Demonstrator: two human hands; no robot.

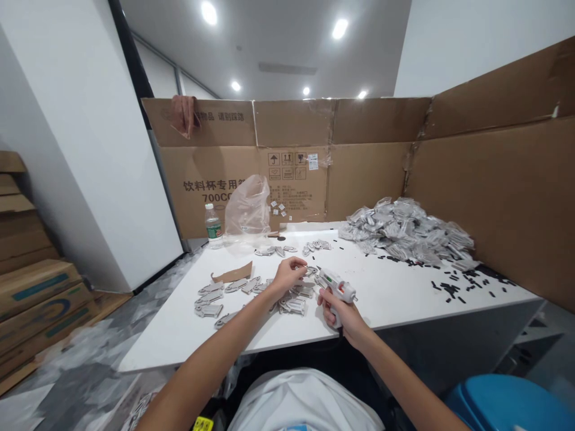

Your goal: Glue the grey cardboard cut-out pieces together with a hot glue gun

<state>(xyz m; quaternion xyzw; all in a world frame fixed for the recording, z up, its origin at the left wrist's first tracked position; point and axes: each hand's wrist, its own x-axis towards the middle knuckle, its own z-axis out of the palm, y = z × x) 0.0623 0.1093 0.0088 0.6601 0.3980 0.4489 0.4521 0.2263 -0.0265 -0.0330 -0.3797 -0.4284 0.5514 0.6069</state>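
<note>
My right hand (338, 311) grips a white hot-glue gun (338, 287) by its handle, nozzle pointing left toward my other hand. My left hand (287, 275) is pinched over a small grey shaped piece (309, 271) on the white table (179, 329); what the fingers hold is too small to name. Several flat grey cut-out pieces (211, 296) lie in rows on the table to the left of my hands, and more (296, 305) lie just beneath them.
A big heap of wrapped grey pieces (404, 230) sits at the back right, with small black bits (449, 287) scattered near it. A water bottle (214, 226) and a clear plastic bag (248, 206) stand at the back. Cardboard walls (494, 191) surround the table. Stacked boxes (36, 287) stand left.
</note>
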